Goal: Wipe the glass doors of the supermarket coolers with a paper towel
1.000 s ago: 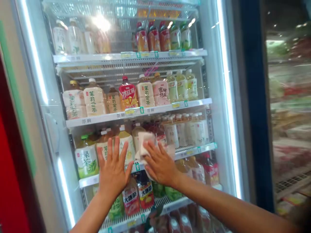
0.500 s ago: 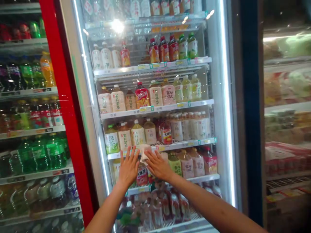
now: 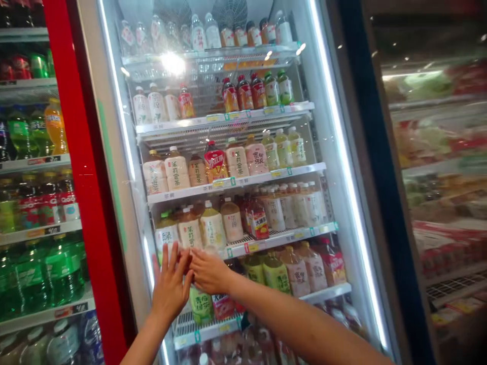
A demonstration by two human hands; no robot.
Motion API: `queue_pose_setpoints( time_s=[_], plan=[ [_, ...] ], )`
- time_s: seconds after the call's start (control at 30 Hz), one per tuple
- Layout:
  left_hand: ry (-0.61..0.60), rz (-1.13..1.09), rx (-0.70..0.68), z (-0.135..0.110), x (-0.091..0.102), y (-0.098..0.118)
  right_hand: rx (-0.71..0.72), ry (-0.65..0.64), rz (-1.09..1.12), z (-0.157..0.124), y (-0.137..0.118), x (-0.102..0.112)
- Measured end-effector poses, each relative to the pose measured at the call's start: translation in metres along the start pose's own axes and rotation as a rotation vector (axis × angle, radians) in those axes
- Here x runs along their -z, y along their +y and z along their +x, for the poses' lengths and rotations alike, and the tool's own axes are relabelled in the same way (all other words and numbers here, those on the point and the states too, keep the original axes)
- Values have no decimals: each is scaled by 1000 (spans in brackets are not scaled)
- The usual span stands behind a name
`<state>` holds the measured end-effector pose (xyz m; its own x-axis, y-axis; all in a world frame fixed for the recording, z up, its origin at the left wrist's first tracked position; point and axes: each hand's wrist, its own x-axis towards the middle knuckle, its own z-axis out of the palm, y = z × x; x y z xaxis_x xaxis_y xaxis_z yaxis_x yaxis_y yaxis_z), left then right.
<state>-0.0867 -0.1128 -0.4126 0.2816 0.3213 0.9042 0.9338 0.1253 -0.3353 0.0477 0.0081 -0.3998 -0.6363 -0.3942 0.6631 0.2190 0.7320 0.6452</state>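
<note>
My left hand [image 3: 170,283] lies against the glass door [image 3: 213,66] of a lit drinks cooler, at its lower left, fingers spread and pointing up. Right beside it, my right hand [image 3: 209,271] reaches across from the right, its fingers together and pointing left, their tips meeting or overlapping the left fingers. The white cloth that showed under my right hand a moment ago is hidden now. Behind the glass near my hands stand a green-labelled tea bottle [image 3: 201,305] and a pale-labelled tea bottle [image 3: 212,225].
Shelves of bottled drinks fill the cooler, with a bright light strip [image 3: 342,167] along its right side. A red frame [image 3: 81,192] separates it from another drinks cooler with green bottles [image 3: 64,268] at left. On the right are blurred shelves of packed goods [image 3: 441,253].
My right hand has slid left and a little down across the glass, up to my left hand. My left hand has shifted left and down. The view has tilted and moved.
</note>
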Motion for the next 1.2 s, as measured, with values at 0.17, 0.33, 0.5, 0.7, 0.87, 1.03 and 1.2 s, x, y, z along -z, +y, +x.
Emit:
queue_pose_setpoints(
  time_s=[0.17, 0.33, 0.5, 0.7, 0.87, 1.03, 1.2],
  plan=[
    [75, -95, -41, 92, -25, 16, -123, -30, -107, 23, 94, 45],
    [122, -159, -120, 137, -44, 51, -516, 91, -182, -61, 124, 70],
    [-3, -138, -334, 107, -62, 98, -315, 5, -152, -206, 99, 66],
    [30, -116, -417, 182, -83, 163, -631, 117, -250, -182, 223, 130],
    [32, -96, -571, 192, -98, 193, -776, 232, -240, -242, 186, 110],
    [-31, -116, -682, 179, -100, 198, -607, 68, -226, -332, 156, 102],
    [-62, -95, -720, 188, -100, 198, -854, 179, -350, -308, 268, 158]
  ],
)
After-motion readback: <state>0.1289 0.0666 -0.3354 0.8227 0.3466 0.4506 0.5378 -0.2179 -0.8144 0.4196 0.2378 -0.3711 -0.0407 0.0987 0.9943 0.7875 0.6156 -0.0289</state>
